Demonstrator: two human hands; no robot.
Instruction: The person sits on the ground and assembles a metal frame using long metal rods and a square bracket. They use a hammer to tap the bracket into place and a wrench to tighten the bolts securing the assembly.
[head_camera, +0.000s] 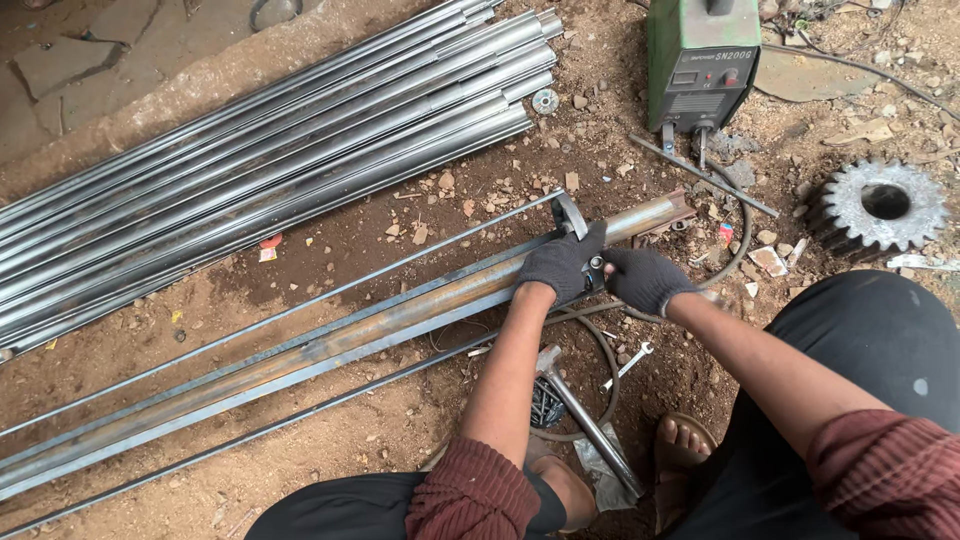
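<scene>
Both my hands wear dark knit gloves and close around a small angle grinder (571, 217). Only its disc guard and a bit of its body show. My left hand (560, 265) grips the front of the tool and my right hand (645, 280) holds the rear. The grinder rests on a long rusty steel section (330, 345) that lies on the dirt from lower left to upper right. The disc sits near the section's right end (655, 212). Thin steel rods (300, 300) lie along both sides of it.
A bundle of grey steel pipes (260, 150) lies at upper left. A green welding machine (700, 60) stands at the top and a large toothed gear (880, 205) at right. A hammer (590, 420), a spanner (630, 362) and a cable (605, 350) lie by my sandalled feet.
</scene>
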